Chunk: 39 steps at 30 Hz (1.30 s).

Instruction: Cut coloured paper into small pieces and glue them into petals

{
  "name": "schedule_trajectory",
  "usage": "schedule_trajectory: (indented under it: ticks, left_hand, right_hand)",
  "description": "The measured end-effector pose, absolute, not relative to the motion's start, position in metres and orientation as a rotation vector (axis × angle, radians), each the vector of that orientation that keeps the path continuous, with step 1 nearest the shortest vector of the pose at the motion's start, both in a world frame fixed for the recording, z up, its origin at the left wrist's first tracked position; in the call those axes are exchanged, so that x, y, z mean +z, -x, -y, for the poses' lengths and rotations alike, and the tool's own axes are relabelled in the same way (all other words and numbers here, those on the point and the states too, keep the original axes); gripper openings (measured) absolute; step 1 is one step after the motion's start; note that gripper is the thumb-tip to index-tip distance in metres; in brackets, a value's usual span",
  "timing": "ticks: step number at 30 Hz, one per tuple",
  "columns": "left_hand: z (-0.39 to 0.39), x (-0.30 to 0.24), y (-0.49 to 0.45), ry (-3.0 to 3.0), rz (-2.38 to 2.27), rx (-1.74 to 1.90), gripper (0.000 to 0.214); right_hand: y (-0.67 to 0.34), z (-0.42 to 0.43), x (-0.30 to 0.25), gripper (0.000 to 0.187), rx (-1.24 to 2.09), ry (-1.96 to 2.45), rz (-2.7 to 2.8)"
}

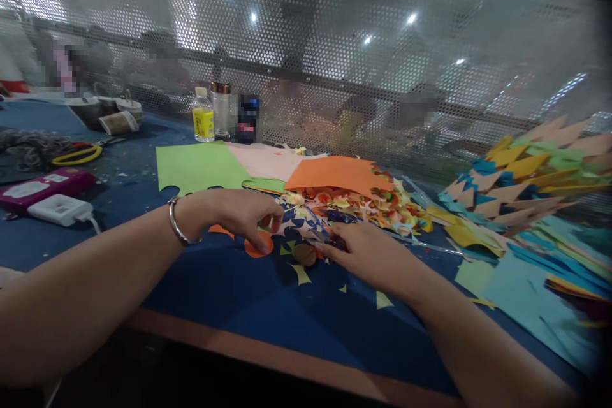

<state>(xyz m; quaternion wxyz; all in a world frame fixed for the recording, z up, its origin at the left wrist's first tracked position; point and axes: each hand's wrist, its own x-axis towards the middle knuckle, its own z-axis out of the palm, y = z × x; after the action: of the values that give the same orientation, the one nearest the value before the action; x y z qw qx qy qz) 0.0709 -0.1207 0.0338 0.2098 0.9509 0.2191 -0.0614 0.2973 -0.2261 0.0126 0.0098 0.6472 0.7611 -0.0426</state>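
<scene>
My left hand (246, 211), with a silver bangle at its wrist, is low over the table. Its fingers are loosely bent, and the thumb lies over an orange paper circle (253, 247). A gap shows between thumb and forefinger. My right hand (366, 252) is closed around what look like scissors (315, 236), their grey blades pointing left and the dark handle mostly hidden by the fingers. Between the hands lies a brown round disc (305, 254), beside small green paper offcuts (301, 274). Behind them is a heap of colourful paper scraps (396, 204).
Green (201, 166), pink (268, 162) and orange (329, 175) sheets lie behind my hands. At right are a folded-paper construction (516, 172) and blue paper (521, 299). A yellow-labelled bottle (203, 121), yellow-handled scissors (79, 154) and a purple box (45, 188) are left. A perforated screen (310, 32) stands behind.
</scene>
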Motion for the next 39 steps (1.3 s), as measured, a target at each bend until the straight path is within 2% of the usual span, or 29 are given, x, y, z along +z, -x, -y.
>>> schedule_trajectory:
  ticks: [10, 13, 17, 20, 25, 28, 31, 35, 39]
  left_hand:
    - [0.119, 0.034, -0.071, -2.482, -0.627, -0.169, 0.012]
    - [0.116, 0.03, -0.077, -2.373, -0.627, 0.075, 0.014]
    - [0.115, 0.02, -0.09, -1.904, -0.662, 0.554, 0.022]
    - [0.117, 0.013, -0.099, -1.596, -0.666, 0.712, 0.018]
    - [0.123, 0.006, -0.108, -1.401, -0.717, 0.752, 0.01]
    - [0.127, 0.005, -0.111, -1.366, -0.72, 0.738, 0.007]
    - [0.132, 0.007, -0.114, -1.33, -0.716, 0.704, 0.007]
    - [0.14, 0.011, -0.116, -1.296, -0.74, 0.711, 0.005]
    - [0.146, 0.014, -0.118, -1.283, -0.751, 0.713, 0.006]
  right_hand:
    - [-0.289, 0.229, 0.021, 0.025, -0.396, -2.099, -2.352]
    - [-0.29, 0.229, 0.021, 0.026, -0.453, -2.125, -2.33]
    - [-0.293, 0.23, 0.02, 0.033, -0.471, -2.081, -2.355]
    - [-0.292, 0.229, 0.021, 0.035, -0.335, -2.026, -2.412]
    - [-0.29, 0.231, 0.022, 0.042, -0.089, -2.043, -2.325]
    - [-0.291, 0.233, 0.022, 0.032, 0.067, -2.171, -2.351]
    - [-0.293, 0.235, 0.021, 0.02, 0.206, -2.26, -2.621]
    - [-0.294, 0.235, 0.018, 0.023, 0.365, -2.163, -2.925]
    - [-0.295, 0.235, 0.015, 0.019, 0.466, -2.023, -3.12]
